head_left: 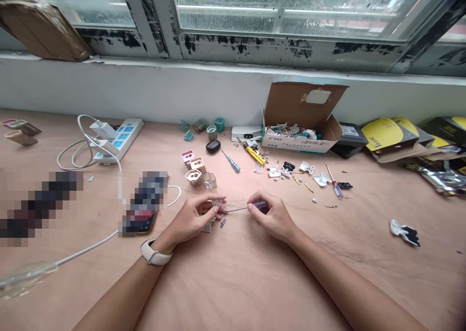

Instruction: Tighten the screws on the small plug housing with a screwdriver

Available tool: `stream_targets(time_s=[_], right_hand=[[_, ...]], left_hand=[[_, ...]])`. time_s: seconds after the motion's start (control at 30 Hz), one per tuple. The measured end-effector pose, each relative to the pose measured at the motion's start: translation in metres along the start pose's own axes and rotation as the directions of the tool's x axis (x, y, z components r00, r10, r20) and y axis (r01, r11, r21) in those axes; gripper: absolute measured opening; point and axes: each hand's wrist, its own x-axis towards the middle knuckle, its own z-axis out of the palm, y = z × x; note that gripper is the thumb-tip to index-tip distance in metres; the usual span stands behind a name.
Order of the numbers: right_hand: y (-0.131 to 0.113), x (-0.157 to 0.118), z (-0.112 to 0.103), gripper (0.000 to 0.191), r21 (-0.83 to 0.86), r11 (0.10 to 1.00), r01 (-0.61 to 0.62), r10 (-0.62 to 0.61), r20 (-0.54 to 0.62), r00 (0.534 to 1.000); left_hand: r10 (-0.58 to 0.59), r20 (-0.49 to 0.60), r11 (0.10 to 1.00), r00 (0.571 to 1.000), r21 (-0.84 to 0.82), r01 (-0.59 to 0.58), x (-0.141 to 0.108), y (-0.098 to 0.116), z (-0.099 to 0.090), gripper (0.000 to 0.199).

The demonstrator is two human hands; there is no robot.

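My left hand [198, 217] is closed around a small clear plastic piece [217, 203], mostly hidden by the fingers. In my right hand [271, 213] is a screwdriver [260, 205] with a dark purple handle; its thin shaft points left and its tip reaches the left fingers. Whether the tip touches the clear piece, I cannot tell. Just below the left fingertips lies a small metal blade [223, 223]. A pale flat piece [207, 225] shows partly under the left hand. Pink and peach two-hole pencil sharpeners [193, 177] stand beyond that hand, beside a clear cover [209, 180].
Farther back are a blue screwdriver [232, 161], a yellow-handled tool [254, 154] and a black oval case [213, 146]. An open cardboard box [300, 144] holds small parts. White broken pieces [322, 179] lie to the right. Left are a phone [143, 219] and power strip [125, 139].
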Motion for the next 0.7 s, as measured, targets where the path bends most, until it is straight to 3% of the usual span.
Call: stream_targets(time_s=[0.47, 0.7], right_hand=[[-0.0026, -0.0004, -0.0011, 0.011, 0.078, 0.996, -0.049, 0.051, -0.024, 0.998], [-0.0025, 0.0007, -0.0026, 0.015, 0.122, 0.989, -0.087, 0.091, -0.031, 0.995]], left_hand=[[0.000, -0.097, 0.998, 0.995, -0.069, -0.007, 0.0005, 0.0006, 0.0017, 0.045], [-0.020, -0.071, 0.998, 0.997, -0.058, 0.015, 0.0003, 0.0001, 0.0009, 0.045]])
